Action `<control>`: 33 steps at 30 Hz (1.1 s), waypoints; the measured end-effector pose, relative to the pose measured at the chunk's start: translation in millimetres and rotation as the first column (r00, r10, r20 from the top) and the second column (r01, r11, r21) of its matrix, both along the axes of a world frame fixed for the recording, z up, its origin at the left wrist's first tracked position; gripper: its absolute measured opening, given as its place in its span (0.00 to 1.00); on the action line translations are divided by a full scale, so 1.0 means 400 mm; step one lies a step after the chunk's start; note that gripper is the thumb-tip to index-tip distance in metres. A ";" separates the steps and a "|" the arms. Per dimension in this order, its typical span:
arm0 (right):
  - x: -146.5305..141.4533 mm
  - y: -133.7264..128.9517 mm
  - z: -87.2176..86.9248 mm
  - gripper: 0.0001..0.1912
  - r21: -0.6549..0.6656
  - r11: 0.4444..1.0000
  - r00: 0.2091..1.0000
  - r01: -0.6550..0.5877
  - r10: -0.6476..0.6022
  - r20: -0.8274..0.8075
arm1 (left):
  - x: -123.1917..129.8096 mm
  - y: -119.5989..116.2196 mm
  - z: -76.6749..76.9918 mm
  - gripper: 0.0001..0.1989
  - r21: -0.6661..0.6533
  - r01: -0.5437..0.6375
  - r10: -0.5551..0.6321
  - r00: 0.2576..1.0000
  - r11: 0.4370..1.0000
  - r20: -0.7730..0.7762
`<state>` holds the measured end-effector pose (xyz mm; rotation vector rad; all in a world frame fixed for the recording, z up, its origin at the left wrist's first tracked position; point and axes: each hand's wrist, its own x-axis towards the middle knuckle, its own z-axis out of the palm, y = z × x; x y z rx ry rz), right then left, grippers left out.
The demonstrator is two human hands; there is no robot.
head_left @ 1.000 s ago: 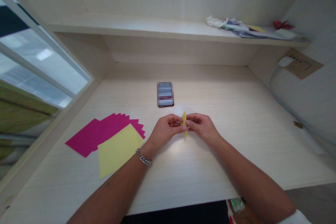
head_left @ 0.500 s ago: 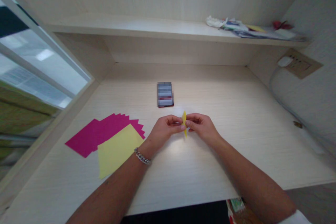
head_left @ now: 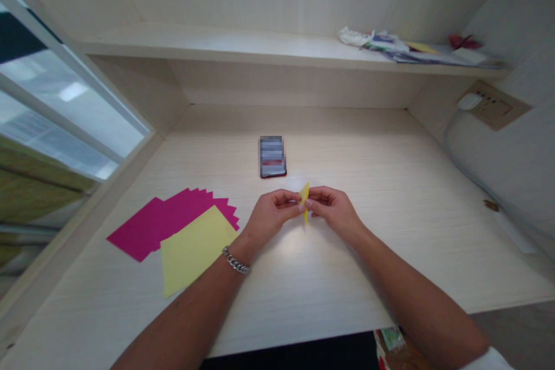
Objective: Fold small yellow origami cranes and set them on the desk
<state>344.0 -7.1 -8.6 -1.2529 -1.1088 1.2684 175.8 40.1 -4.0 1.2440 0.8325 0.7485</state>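
A small folded piece of yellow paper [head_left: 306,192] stands nearly upright between my two hands, over the middle of the desk. My left hand [head_left: 277,208] pinches it from the left, thumb and fingers closed. From the right, my right hand [head_left: 332,205] grips the same paper between thumb and fingers. The exact folds are too small to make out. By my left wrist lies a pale yellow sheet [head_left: 195,248], partly covering a fanned stack of magenta paper [head_left: 173,217].
A phone [head_left: 273,157] lies on the desk [head_left: 373,277] beyond my hands. Papers and a crumpled white item [head_left: 353,37] rest on the shelf [head_left: 243,49]. At the right wall, a cable [head_left: 459,165] runs from a socket [head_left: 496,105].
The yellow paper has tilted slightly, its top leaning a little to the right. Both hands keep their hold and almost the same place.
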 end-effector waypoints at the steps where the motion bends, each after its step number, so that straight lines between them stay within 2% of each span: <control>1: 0.000 0.000 0.000 0.18 0.002 1.000 1.000 -0.002 0.002 0.000 | 0.000 0.001 0.000 0.13 0.000 -0.005 0.005 1.000 1.000 0.000; 5: -0.002 -0.001 0.002 0.17 0.015 1.000 1.000 0.010 -0.010 0.028 | -0.001 0.002 -0.006 0.14 0.039 -0.027 0.028 1.000 0.999 -0.003; 10: -0.003 -0.001 -0.004 0.11 0.129 0.987 0.958 0.099 -0.129 0.255 | 0.008 -0.020 -0.012 0.17 0.188 -0.048 0.047 0.999 0.981 0.009; 12: -0.006 0.002 -0.010 0.10 0.147 0.983 0.946 0.113 -0.152 0.287 | 0.012 -0.035 -0.007 0.19 0.238 -0.028 0.032 0.999 0.971 -0.014; 19: -0.026 0.007 -0.028 0.10 0.145 0.973 0.977 0.182 -0.195 0.087 | 0.017 -0.056 0.023 0.20 0.338 -0.011 0.005 1.000 0.941 0.019; 22: -0.028 -0.003 -0.020 0.11 0.158 0.974 0.977 0.164 -0.183 0.112 | 0.012 -0.040 0.022 0.17 0.256 -0.070 0.055 0.996 0.964 0.066; 25: -0.026 -0.016 -0.004 0.13 0.227 0.965 0.947 0.135 -0.193 0.257 | 0.009 -0.021 0.009 0.15 0.099 -0.139 0.127 0.985 0.985 0.118; 29: -0.028 -0.025 0.015 0.14 0.318 0.941 0.889 0.112 -0.238 0.391 | 0.009 -0.011 -0.007 0.12 -0.031 -0.108 0.111 0.982 0.994 0.154; 33: -0.029 -0.025 0.018 0.16 0.310 0.944 0.898 0.110 -0.228 0.376 | 0.006 -0.012 -0.006 0.11 -0.104 -0.074 0.094 0.975 0.992 0.201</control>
